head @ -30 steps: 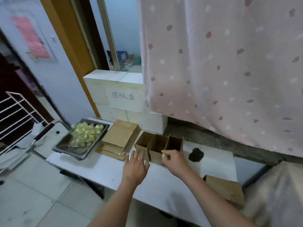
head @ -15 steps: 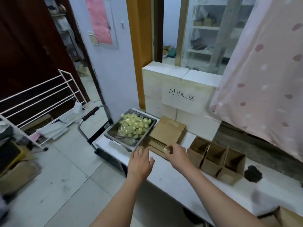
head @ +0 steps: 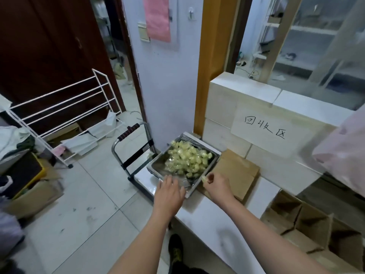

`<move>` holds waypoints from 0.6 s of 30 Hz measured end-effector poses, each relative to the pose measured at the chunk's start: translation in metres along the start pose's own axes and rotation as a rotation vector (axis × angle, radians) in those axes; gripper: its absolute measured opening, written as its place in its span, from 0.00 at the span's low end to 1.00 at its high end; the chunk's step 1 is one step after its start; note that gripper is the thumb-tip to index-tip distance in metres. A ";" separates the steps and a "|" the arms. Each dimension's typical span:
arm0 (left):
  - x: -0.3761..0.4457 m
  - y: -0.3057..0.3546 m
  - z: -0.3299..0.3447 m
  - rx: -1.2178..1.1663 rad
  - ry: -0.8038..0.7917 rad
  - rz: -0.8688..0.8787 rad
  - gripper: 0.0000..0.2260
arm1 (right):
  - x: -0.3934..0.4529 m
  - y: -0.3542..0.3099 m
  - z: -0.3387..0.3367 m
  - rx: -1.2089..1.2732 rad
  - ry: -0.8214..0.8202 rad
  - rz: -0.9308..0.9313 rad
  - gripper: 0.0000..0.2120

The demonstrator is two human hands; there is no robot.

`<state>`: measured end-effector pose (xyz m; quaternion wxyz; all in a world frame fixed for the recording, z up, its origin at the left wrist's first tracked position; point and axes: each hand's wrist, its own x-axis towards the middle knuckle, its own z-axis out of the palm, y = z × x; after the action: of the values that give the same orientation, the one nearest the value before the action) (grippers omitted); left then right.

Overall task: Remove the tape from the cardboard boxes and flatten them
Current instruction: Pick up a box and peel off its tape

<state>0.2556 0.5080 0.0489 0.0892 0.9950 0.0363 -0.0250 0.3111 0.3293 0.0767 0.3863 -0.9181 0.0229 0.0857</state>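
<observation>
- Steel tray (head: pixel 156 168) sits at the far left end of the white tabletop (head: pixel 207 220), heaped with yellowish balled-up tape (head: pixel 187 160).
- The right hand (head: pixel 216 184) hovers at the tray's near right corner, its fingers (head: pixel 209 177) pinched together on a small wad of tape (head: pixel 204 179) of the same pale yellow.
- The left hand (head: pixel 169 191) lies palm down over the tray's near edge, fingers spread apart and holding nothing; whether it touches the rim I cannot quite tell through the blur.
- Just right of the tray, a stack of flattened cardboard boxes (head: pixel 237 173) rests against the pale blocks (head: pixel 223 107) at the back, one of which carries a handwritten paper label (head: pixel 264 128).
- Further right, near the lower corner, three open cardboard boxes (head: pixel 310 224) stand side by side on the tabletop, not yet flattened and well apart from both hands.
- On the floor to the left stands a white wire rack (head: pixel 63 113).
</observation>
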 end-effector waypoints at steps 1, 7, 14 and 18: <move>0.012 -0.008 0.001 0.003 -0.003 -0.006 0.22 | 0.015 -0.003 0.007 -0.001 0.002 -0.020 0.04; 0.087 -0.049 0.003 0.067 -0.101 -0.005 0.24 | 0.085 -0.017 0.038 -0.005 0.048 -0.013 0.04; 0.169 -0.068 0.006 0.075 -0.120 0.009 0.24 | 0.163 -0.027 0.055 0.032 0.119 0.072 0.07; 0.196 -0.072 0.002 0.060 -0.120 0.005 0.22 | 0.197 -0.034 0.053 0.021 0.149 0.084 0.11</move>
<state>0.4451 0.5916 0.0229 0.0612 0.9941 0.0277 -0.0856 0.5014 0.3960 0.0300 0.3892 -0.9161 0.0909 0.0329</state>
